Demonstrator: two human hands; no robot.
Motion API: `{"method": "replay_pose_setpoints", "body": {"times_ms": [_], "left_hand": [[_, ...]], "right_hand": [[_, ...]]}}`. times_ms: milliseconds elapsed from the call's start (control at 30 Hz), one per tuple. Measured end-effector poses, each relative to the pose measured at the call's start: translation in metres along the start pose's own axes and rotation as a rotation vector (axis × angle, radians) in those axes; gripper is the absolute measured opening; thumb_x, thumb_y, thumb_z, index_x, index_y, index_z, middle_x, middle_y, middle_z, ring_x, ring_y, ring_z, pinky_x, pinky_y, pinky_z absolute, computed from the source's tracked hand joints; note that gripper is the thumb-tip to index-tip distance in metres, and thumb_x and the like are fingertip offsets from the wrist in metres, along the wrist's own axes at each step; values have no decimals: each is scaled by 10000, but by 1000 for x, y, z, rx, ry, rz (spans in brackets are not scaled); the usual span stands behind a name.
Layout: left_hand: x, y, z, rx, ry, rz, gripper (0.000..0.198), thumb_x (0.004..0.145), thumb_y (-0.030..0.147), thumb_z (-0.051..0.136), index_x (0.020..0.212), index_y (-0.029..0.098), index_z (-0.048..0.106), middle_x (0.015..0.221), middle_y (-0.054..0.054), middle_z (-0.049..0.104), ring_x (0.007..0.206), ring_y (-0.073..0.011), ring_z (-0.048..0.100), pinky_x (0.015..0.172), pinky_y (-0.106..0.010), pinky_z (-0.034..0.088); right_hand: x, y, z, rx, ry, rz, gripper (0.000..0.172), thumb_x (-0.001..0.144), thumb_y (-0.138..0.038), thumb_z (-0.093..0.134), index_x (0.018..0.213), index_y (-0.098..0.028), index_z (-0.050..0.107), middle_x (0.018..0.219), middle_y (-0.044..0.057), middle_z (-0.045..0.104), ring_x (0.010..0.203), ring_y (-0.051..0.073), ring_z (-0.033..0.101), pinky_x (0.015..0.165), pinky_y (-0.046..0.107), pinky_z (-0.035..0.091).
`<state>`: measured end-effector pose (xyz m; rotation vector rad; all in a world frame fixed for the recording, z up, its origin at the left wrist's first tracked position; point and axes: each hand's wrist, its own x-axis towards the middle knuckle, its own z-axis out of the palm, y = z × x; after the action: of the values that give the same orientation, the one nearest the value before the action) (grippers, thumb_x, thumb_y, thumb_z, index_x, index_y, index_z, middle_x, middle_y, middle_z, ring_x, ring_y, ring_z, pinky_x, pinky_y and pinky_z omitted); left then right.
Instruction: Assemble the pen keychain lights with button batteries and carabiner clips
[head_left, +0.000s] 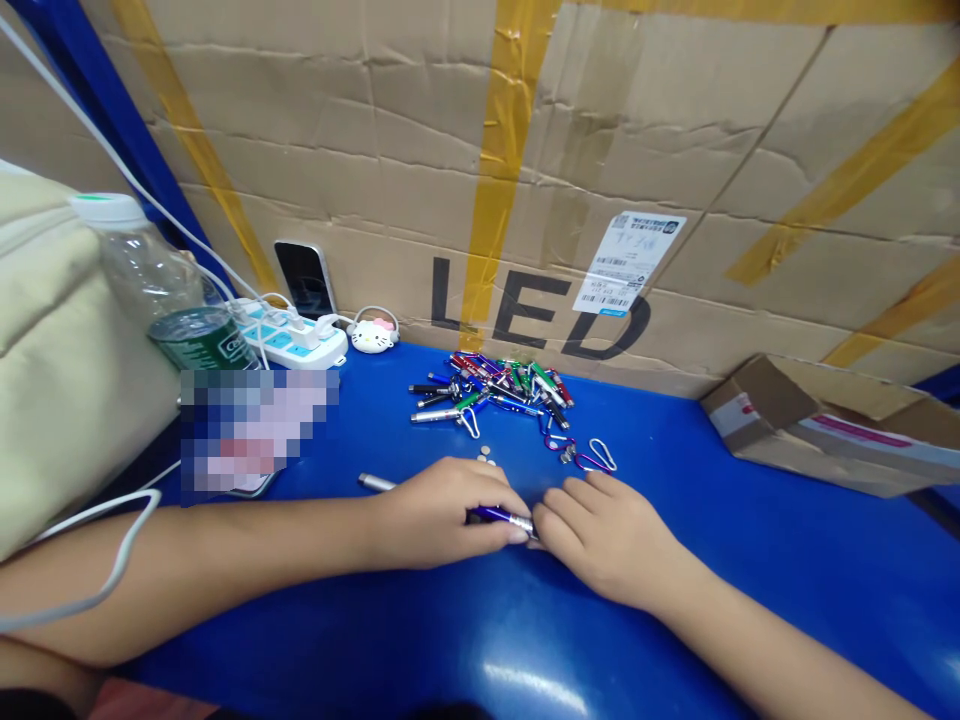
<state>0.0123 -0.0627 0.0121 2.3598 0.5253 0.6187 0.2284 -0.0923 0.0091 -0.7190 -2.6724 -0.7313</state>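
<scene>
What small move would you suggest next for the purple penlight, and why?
I would probably twist its metal end with the right hand while the left hand steadies it. The left hand grips the purple penlight, the right fingertips sit at that end, and small silver discs lie close by.

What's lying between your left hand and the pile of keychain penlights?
In the head view, a few small silver discs lie between the left hand and the pile of keychain penlights.
</scene>
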Motion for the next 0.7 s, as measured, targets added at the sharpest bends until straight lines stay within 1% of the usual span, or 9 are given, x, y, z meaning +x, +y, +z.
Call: {"method": "replay_pose_setpoints", "body": {"times_ms": [67,167,333,433,567,700], "left_hand": [[0,-1,1,4,-11,17,139,866,188,558,919,146,680,841,-34,694,795,-120,621,751,-196,458],[-1,-4,3,19,-37,44,143,875,197,559,941,145,675,870,-45,700,816,-130,627,767,-205,460],[-3,-11,7,80,-51,105,142,889,222,552,958,158,659,875,-44,700,831,-134,626,773,-203,450],[-5,-13,9,184,-47,152,165,914,251,517,965,159,644,850,-32,686,807,-128,619,759,-210,424],[-7,-9,6,364,-43,247,250,965,283,408,962,161,627,794,-17,650,736,-119,589,710,-238,384],[-10,-5,3,458,-31,320,276,982,281,367,962,141,604,786,-19,645,705,-114,569,680,-250,357]], "right_hand": [[0,-2,1,28,-3,-14,309,941,-233,428,662,-175,546,579,12,536,539,142,405,550,326,198],[-3,-6,7,121,-30,26,341,958,-259,393,653,-179,523,566,5,527,527,140,406,548,318,211],[-10,-12,20,315,-91,65,350,979,-279,338,683,-184,500,601,-4,567,535,128,452,561,305,246],[-11,-12,23,371,-93,78,358,984,-298,327,685,-187,489,600,-8,573,532,123,466,563,297,257],[-9,-10,22,475,-98,70,404,996,-316,266,686,-190,492,581,-11,572,506,117,469,551,287,275],[-7,-9,20,569,-93,69,441,1001,-334,217,699,-192,504,588,-7,580,510,116,487,545,280,294]]}}
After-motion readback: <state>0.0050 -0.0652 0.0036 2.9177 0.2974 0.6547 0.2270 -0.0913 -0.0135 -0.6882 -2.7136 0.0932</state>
